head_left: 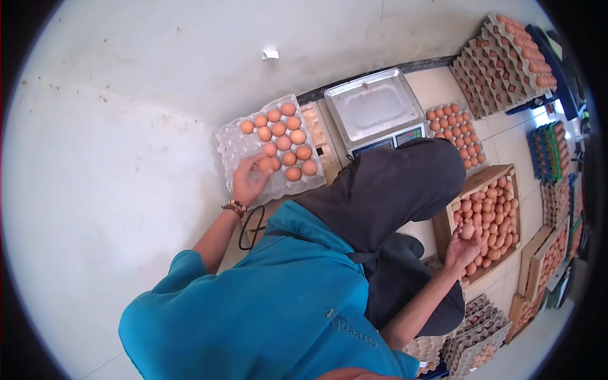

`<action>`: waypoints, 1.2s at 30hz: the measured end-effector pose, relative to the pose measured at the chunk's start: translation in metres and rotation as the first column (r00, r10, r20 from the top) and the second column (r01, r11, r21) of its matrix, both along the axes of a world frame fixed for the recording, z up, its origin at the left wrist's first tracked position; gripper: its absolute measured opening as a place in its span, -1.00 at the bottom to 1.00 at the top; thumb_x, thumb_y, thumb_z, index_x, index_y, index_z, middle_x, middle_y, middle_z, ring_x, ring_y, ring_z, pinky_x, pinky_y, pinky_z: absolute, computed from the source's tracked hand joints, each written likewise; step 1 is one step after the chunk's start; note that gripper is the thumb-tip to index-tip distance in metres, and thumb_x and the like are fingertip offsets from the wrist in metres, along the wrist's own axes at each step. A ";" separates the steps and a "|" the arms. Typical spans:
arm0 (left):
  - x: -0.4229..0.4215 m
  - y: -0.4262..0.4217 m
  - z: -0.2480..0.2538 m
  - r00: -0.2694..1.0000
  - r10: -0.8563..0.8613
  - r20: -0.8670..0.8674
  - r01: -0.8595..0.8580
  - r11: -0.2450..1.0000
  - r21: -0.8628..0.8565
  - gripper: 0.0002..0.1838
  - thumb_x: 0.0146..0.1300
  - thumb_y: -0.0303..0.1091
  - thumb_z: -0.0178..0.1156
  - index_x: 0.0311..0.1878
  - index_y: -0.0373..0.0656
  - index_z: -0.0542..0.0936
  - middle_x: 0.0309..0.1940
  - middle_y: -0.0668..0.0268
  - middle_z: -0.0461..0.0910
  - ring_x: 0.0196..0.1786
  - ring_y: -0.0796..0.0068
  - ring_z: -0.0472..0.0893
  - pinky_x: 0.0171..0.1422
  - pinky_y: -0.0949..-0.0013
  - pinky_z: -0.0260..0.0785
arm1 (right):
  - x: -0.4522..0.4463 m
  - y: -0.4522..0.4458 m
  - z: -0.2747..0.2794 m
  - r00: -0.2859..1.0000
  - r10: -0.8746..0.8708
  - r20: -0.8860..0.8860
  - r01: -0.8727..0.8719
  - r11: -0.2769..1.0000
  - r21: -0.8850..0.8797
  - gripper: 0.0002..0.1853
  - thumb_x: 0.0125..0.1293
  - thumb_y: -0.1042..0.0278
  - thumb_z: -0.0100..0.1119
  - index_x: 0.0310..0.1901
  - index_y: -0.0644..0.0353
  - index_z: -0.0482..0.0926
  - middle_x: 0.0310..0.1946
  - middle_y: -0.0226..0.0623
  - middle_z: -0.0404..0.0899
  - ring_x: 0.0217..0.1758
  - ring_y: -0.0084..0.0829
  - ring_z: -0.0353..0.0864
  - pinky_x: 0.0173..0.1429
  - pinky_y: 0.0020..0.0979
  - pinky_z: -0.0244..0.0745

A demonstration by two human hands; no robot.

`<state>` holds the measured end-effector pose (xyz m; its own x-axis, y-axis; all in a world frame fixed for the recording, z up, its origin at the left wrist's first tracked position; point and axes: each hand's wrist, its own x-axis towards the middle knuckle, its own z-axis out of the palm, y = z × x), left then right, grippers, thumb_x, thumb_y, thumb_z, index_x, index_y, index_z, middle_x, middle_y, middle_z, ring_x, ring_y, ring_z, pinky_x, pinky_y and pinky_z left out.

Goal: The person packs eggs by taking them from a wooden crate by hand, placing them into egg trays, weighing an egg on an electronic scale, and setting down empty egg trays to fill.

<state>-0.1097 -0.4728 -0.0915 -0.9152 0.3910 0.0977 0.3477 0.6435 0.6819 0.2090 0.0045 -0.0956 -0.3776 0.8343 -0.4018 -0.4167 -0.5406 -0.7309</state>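
Reaching forward on the left, your bare left forearm ends in a left hand (249, 182) above the near left part of the grey egg tray (235, 152), palm down, fingers curled, with one bracelet (235, 208) at the wrist. Its thumb and fingertips pinch one egg (265, 164) low in the tray. Your right forearm angles out to the right, and that right hand (465, 246) is over the left side of one wooden crate (484, 178), its thumb and fingers curled round another egg (467, 231). Count sixteen eggs in the tray, including the pinched one; most lie to the far right of your left hand. The crate's loose eggs (491, 212) overlap too much to count and lie mostly right of your right hand. Between your hands is your dark-trousered leg (392, 183). Beyond it is one scale (373, 107), with a batch of eggs (456, 132) in rows right of it and a tall stack of filled trays (491, 66) at the far right.
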 end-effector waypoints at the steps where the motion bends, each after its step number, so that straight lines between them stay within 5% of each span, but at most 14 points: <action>1: 0.005 -0.001 -0.002 0.997 -0.064 -0.043 0.063 0.998 -0.015 -0.53 0.09 -0.41 0.45 0.11 -0.18 0.60 -0.08 0.20 0.63 -0.05 0.33 0.62 0.08 0.33 0.49 | 0.000 0.001 0.000 1.000 0.004 -0.013 -0.004 1.000 -0.008 -0.46 0.50 0.29 -0.16 0.40 0.46 0.27 -0.02 -0.05 0.50 -0.11 -0.31 0.50 -0.03 -0.43 0.50; 7: 0.015 -0.002 -0.024 0.965 -0.246 -0.095 0.240 0.969 -0.064 -0.63 0.04 -0.48 0.40 -0.02 -0.13 0.65 -0.09 0.16 0.61 -0.05 0.20 0.62 0.07 0.24 0.51 | 0.000 0.000 0.002 0.999 0.026 -0.042 -0.024 0.998 0.056 -0.40 0.42 0.27 -0.09 0.43 0.41 0.25 0.07 -0.04 0.50 -0.05 -0.28 0.52 0.08 -0.40 0.50; 10: 0.013 0.003 -0.013 0.958 -0.240 -0.155 0.217 0.964 -0.156 -0.67 0.04 -0.51 0.37 -0.06 -0.12 0.67 -0.12 0.18 0.62 -0.07 0.23 0.62 0.02 0.24 0.53 | -0.011 -0.009 0.016 0.999 0.009 -0.036 -0.002 0.985 0.171 -0.32 0.35 0.24 0.02 0.46 0.36 0.21 0.22 -0.03 0.46 0.06 -0.24 0.55 0.19 -0.34 0.48; 12: 0.000 0.032 0.010 0.937 -0.244 -0.249 0.236 0.970 -0.061 -0.67 0.06 -0.56 0.32 -0.04 -0.14 0.68 -0.18 0.22 0.63 -0.13 0.31 0.64 -0.05 0.31 0.53 | -0.020 -0.017 0.032 0.995 0.094 -0.017 -0.084 0.946 0.312 -0.23 0.30 0.19 0.13 0.49 0.33 0.16 0.41 -0.09 0.30 0.21 -0.27 0.51 0.30 -0.26 0.45; 15: -0.005 0.098 0.055 0.948 -0.312 0.060 0.294 0.934 0.205 -0.71 0.19 -0.59 0.25 0.01 -0.23 0.65 -0.17 0.25 0.65 -0.18 0.50 0.64 -0.10 0.43 0.51 | -0.043 -0.046 0.071 0.996 -0.007 0.084 -0.033 0.884 0.467 -0.40 0.37 0.35 0.19 0.38 0.30 0.26 0.27 -0.01 0.40 0.14 -0.20 0.58 0.15 -0.22 0.61; 17: 0.008 0.146 0.106 0.863 -0.434 0.257 0.323 0.867 0.380 -0.70 0.25 -0.59 0.23 0.06 -0.28 0.63 -0.11 0.25 0.66 -0.16 0.57 0.64 -0.09 0.47 0.50 | -0.055 -0.064 0.091 0.989 -0.020 0.145 -0.091 0.692 0.716 -0.48 0.25 0.56 0.30 0.21 0.29 0.31 0.09 0.01 0.54 0.09 -0.26 0.62 0.13 -0.25 0.64; 19: 0.031 0.189 0.140 0.602 -0.729 0.326 0.437 0.642 0.630 -0.57 0.27 -0.57 0.27 0.22 -0.30 0.53 0.03 0.21 0.63 -0.06 0.56 0.65 0.00 0.48 0.54 | -0.066 -0.081 0.111 0.989 0.105 0.105 -0.148 0.661 0.736 -0.37 0.05 0.74 0.43 0.14 0.28 0.33 0.11 0.09 0.53 0.19 -0.25 0.58 0.20 -0.29 0.63; 23: 0.085 0.242 0.175 0.394 -0.813 0.428 0.456 0.577 0.677 -0.34 0.23 -0.55 0.35 0.40 -0.32 0.35 0.21 0.11 0.52 0.21 0.34 0.58 0.27 0.34 0.51 | -0.086 -0.110 0.128 0.985 0.006 0.175 -0.154 0.500 0.852 -0.42 -0.03 0.60 0.57 0.04 0.24 0.48 -0.02 -0.12 0.53 0.04 -0.33 0.62 0.06 -0.36 0.69; 30: 0.091 0.249 0.143 0.193 -0.810 0.553 0.165 0.582 0.796 -0.42 0.37 -0.45 0.24 0.39 -0.37 0.31 0.30 0.08 0.42 0.29 0.24 0.54 0.35 0.30 0.48 | -0.090 -0.117 0.135 0.897 -0.224 0.382 -0.395 -0.015 0.919 -0.31 -0.09 0.34 0.64 0.13 0.26 0.56 -0.07 -0.16 0.53 -0.16 -0.42 0.66 -0.10 -0.42 0.69; 33: 0.069 0.230 0.138 -0.001 -0.800 0.600 -0.099 0.597 0.796 -0.45 0.44 -0.37 0.15 0.41 -0.37 0.27 0.24 0.08 0.46 0.29 0.23 0.55 0.35 0.28 0.49 | -0.093 -0.123 0.135 0.952 0.062 0.298 -0.302 0.325 0.896 -0.28 -0.09 0.32 0.62 0.16 0.30 0.54 -0.07 -0.16 0.53 -0.14 -0.42 0.67 -0.11 -0.41 0.68; 36: 0.033 0.200 0.126 -0.066 -0.818 0.571 -0.241 0.569 0.786 -0.45 0.48 -0.34 0.10 0.43 -0.33 0.23 0.14 0.11 0.50 0.27 0.24 0.55 0.32 0.34 0.51 | -0.083 -0.111 0.114 0.961 0.057 0.270 -0.254 0.562 0.787 -0.50 0.18 0.52 0.33 0.19 0.35 0.49 -0.05 -0.14 0.53 -0.16 -0.43 0.66 -0.06 -0.42 0.65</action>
